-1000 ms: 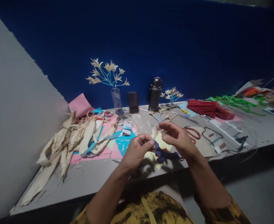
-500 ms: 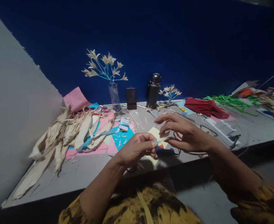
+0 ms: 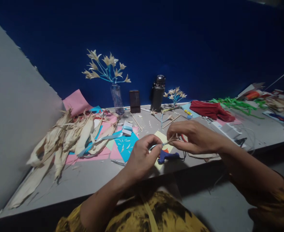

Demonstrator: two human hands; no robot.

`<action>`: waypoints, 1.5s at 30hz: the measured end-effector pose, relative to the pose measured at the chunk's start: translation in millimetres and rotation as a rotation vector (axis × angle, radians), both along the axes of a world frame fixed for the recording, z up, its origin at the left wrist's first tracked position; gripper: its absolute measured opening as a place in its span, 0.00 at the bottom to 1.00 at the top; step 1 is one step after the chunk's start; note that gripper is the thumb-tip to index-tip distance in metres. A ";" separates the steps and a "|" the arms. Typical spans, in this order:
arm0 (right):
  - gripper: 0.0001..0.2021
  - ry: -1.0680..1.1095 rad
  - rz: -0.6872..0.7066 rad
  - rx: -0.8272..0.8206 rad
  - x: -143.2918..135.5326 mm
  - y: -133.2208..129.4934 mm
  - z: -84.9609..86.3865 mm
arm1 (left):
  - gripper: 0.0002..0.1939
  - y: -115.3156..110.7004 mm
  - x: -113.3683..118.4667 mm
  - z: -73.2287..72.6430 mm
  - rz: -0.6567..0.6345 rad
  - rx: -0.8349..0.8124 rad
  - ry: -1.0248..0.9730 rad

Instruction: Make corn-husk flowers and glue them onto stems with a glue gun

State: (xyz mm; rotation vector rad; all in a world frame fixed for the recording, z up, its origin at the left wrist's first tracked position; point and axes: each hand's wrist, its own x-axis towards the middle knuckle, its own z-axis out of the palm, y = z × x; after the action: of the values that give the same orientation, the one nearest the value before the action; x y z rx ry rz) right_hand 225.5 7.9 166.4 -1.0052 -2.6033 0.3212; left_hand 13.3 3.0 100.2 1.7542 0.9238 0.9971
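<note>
My left hand is closed, with thumb and forefinger pinching the pale blue stem of a small husk flower. From the other side, the bent fingers of my right hand close on the flower's cream petals, so its tip is partly hidden. Just beneath both hands, a blue glue gun with an orange part lies over a pale yellow sheet. Beyond them on the table rest a branch of finished-looking husk flowers and a thin stick.
Dried corn husks pile up at the left over pink and blue sheets. Along the back stand a glass vase of flowers, a phone and a flask. A red cloth and a power strip lie to the right.
My right hand has lowered and its spread fingers have closed onto the husk flower. The flower and its stem are now stretched between both hands. More of the glue gun shows.
</note>
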 end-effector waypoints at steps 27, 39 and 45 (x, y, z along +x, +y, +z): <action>0.13 0.867 -0.479 -0.602 -53.6 -34.0 -107.0 | 0.15 21.1 -1.6 -31.9 -0.030 -0.866 -0.844; 0.13 1.113 -0.639 -0.638 -84.5 -31.1 -121.2 | 0.17 22.6 -7.8 -35.0 0.106 -0.739 -0.667; 0.12 1.093 -0.728 -0.585 -92.6 -30.3 -117.4 | 0.17 21.7 -7.4 -41.3 0.242 -0.640 -0.595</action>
State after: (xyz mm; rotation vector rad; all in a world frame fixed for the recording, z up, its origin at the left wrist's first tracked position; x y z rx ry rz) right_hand 132.9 -22.3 48.9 -1.3356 -1.0931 1.0799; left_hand 6.0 24.7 58.9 0.7632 0.9309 1.1272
